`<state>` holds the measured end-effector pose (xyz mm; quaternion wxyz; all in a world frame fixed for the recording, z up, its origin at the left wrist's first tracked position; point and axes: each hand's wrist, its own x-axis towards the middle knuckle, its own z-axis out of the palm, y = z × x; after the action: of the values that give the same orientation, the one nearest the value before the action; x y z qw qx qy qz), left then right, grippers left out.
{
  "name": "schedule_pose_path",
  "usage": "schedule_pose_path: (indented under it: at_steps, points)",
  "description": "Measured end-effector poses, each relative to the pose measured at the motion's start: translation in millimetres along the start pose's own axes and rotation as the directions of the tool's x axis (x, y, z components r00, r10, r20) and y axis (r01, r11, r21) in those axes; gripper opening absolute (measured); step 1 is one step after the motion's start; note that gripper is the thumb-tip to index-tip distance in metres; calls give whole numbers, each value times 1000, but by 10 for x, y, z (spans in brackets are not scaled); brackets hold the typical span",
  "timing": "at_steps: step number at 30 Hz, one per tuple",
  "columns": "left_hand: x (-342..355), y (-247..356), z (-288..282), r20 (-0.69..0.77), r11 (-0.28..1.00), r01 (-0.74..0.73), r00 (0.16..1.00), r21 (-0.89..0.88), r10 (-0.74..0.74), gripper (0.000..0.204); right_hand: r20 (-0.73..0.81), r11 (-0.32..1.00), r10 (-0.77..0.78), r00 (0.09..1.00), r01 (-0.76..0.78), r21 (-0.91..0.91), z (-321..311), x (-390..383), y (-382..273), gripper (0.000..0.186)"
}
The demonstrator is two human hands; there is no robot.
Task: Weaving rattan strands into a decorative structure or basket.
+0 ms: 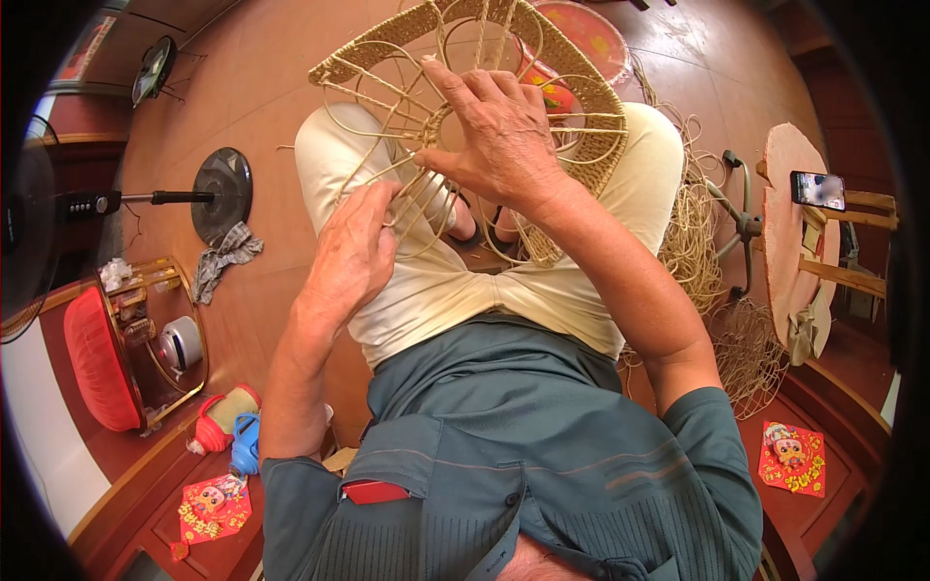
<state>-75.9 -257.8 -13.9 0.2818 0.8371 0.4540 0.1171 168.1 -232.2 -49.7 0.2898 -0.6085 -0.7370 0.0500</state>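
A woven basket (608, 160) of tan cord rests across my thighs and knees, with loops and spokes of thin cane (363, 73) bent over its open middle. My right hand (509, 140) lies over this middle, its thumb and index finger spread wide apart, the thumb touching the spokes near where they meet. Lower and to the left, my left hand (354, 252) has its fingers closed on a cane strand at the basket's near left edge. The palm hides part of that strand, and the right hand covers part of the spokes.
A heap of loose cord (697, 232) lies on the floor to my right. Beyond it stands a round-topped stool (790, 232) with a phone (819, 190) on it. A standing fan's base (223, 194) and a grey rag (225, 259) are at left. A red basin (591, 39) sits ahead.
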Motion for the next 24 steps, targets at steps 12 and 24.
schedule_pose_path:
  at_steps: [12,24]
  points:
    - [-45,-71,248,-202,961,-76,970,266,133,19,4,1000,-28,1000,28,-10,3,-23,23,97]
    - [196,609,986,-227,987,-151,961,47,158,11,68,986,-169,983,168,9,-105,9,238,66]
